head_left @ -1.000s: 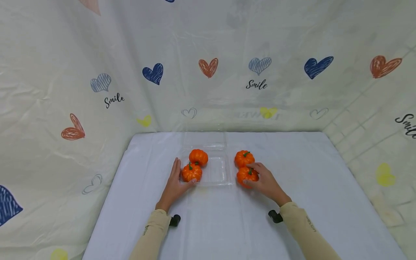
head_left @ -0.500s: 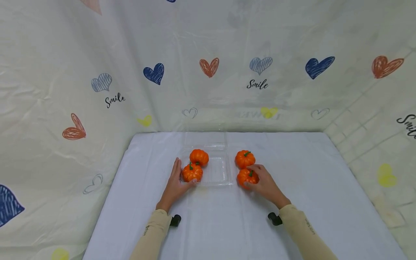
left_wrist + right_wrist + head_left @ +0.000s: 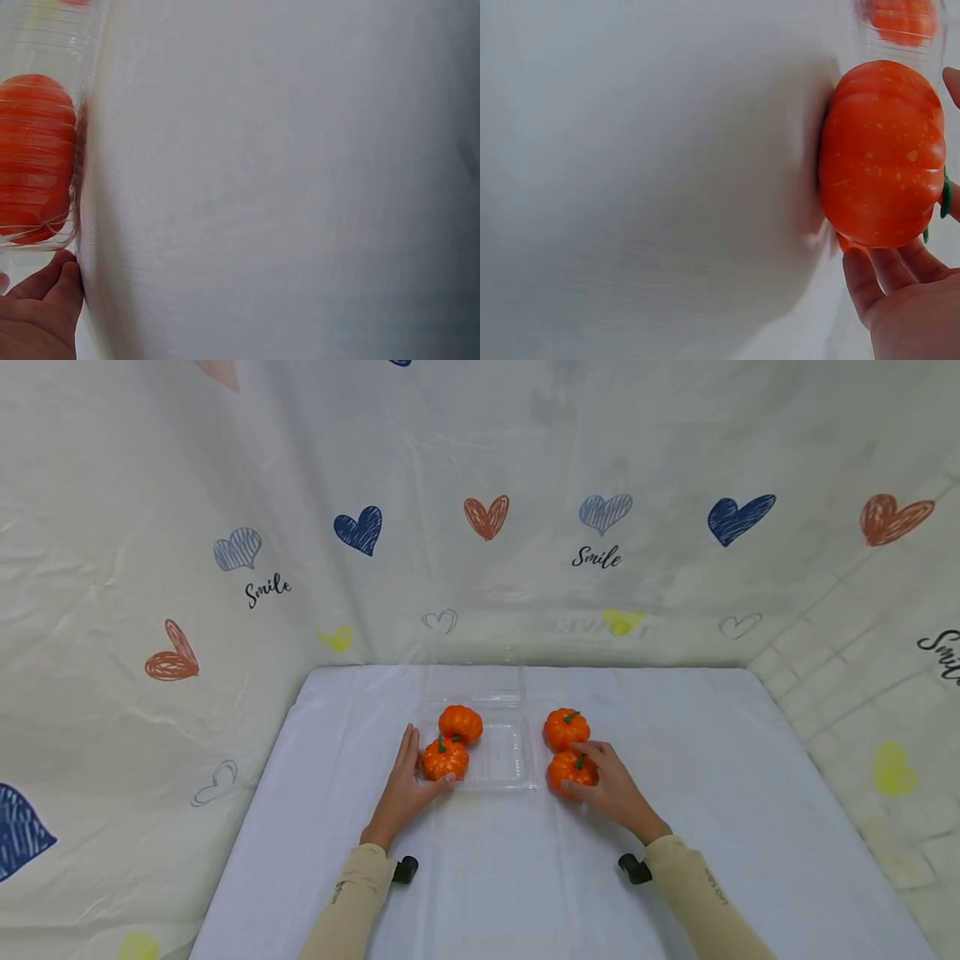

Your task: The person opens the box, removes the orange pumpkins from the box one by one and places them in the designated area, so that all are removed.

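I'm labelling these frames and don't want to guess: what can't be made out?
Head view: part of the held pumpkin, behind the right hand.
Head view: sleeve lettering, too small to read.
Left wrist view: the boxed pumpkin and left hand, both cut off by the left edge.
Right wrist view: much of the box, cut off by the top edge.
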Motion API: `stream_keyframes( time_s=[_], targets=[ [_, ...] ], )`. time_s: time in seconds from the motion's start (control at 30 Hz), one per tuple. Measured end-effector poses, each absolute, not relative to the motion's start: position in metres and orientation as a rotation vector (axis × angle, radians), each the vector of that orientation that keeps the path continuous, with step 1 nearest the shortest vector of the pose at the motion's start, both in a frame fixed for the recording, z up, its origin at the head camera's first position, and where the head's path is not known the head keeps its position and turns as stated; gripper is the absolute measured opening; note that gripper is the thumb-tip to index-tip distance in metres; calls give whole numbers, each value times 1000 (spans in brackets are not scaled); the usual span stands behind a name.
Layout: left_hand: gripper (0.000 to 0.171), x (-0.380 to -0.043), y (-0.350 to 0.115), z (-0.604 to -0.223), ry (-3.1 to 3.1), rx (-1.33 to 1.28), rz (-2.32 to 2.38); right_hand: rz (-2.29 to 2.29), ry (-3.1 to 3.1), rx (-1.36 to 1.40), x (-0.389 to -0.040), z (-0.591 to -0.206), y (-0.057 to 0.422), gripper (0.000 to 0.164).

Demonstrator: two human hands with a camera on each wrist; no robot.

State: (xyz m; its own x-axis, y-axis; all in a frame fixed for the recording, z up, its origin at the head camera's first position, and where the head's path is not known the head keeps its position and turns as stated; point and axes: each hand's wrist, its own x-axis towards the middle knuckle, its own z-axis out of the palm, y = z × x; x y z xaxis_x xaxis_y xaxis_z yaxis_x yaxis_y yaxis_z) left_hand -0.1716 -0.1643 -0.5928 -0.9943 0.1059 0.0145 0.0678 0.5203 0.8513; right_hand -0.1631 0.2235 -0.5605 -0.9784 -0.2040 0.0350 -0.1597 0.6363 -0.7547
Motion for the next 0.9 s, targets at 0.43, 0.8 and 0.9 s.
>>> stream_keyframes(
  time_s=[0.43, 0.8, 0.9],
  targets=[
    [121, -172, -165, -593, 2700, 154, 1516, -1411, 2815, -286, -174, -542, 210, 66],
    [120, -170, -163, -591, 2685, 154, 1533, -1488, 2766, -353, -189, -530, 179, 65],
    [121, -169, -163, -588, 2690, 143, 1522, -1493, 2764, -405, -193, -528, 171, 66]
  ],
)
